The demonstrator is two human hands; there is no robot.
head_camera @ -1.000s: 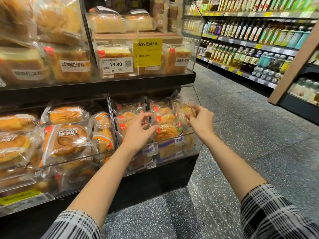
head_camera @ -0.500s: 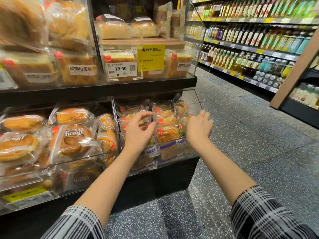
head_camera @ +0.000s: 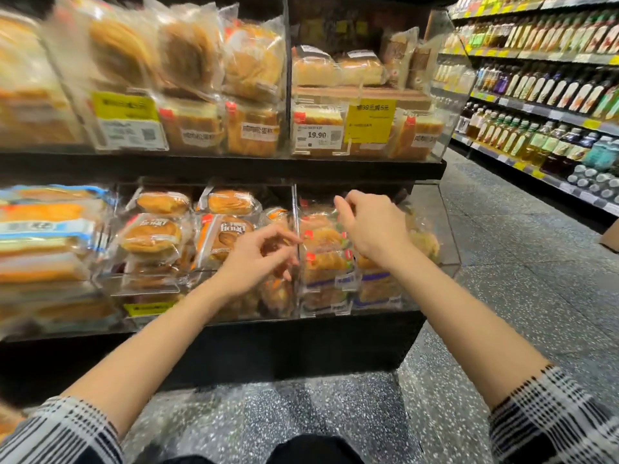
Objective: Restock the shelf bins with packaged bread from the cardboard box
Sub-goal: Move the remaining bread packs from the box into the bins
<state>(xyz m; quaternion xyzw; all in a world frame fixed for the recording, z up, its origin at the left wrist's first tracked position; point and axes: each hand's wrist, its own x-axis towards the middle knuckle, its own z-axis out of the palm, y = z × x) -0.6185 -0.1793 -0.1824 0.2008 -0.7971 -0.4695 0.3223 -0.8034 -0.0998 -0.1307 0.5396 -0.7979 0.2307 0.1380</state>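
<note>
Two shelf tiers hold packaged bread in bins — the upper shelf directly above the lower bins. A divider separates the lower right bin from its left neighbour. Bottle shelving stands right, across the floor aisle. A price tag fronts the upper tier.

Lower right bin packed with bread packs at its left and front; only its right end shows free room. Clear divider walls off its left edge. Upper shelf edge caps headroom. Both hands crowd the opening. Floor right of the bin open.
</note>
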